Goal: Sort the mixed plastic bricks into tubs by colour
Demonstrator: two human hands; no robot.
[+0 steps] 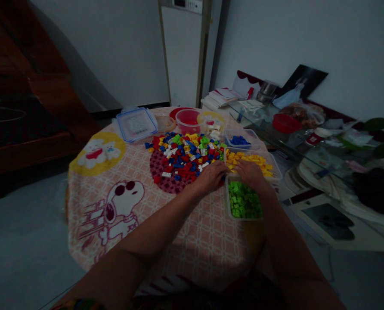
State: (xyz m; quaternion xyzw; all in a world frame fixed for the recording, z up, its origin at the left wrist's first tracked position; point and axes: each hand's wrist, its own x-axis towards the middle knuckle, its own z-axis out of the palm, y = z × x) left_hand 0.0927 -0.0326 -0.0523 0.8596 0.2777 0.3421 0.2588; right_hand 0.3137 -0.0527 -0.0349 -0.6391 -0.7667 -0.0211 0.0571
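Note:
My left hand (211, 175) is at the right edge of a mixed pile of toy building bricks (187, 155), its fingers curled together. Small dark blue and red bits show just under its fingertips; what it grips is hidden. My right hand (252, 174) reaches over the near-left edge of a clear tub of yellow bricks (259, 161), fingers bent inward and close to my left fingertips. Anything in them is too small to make out. Below my right hand stands a clear tub of green bricks (243, 202), partly covered by that hand and wrist.
Behind sit a tub with blue bricks (240, 140), a few white bricks (215, 131), a round pink-looking tub (188, 120) and a blue-rimmed lid (137, 125). A patterned cloth (179, 232) covers the round table. To the right, a cluttered glass table (276, 137) stands close.

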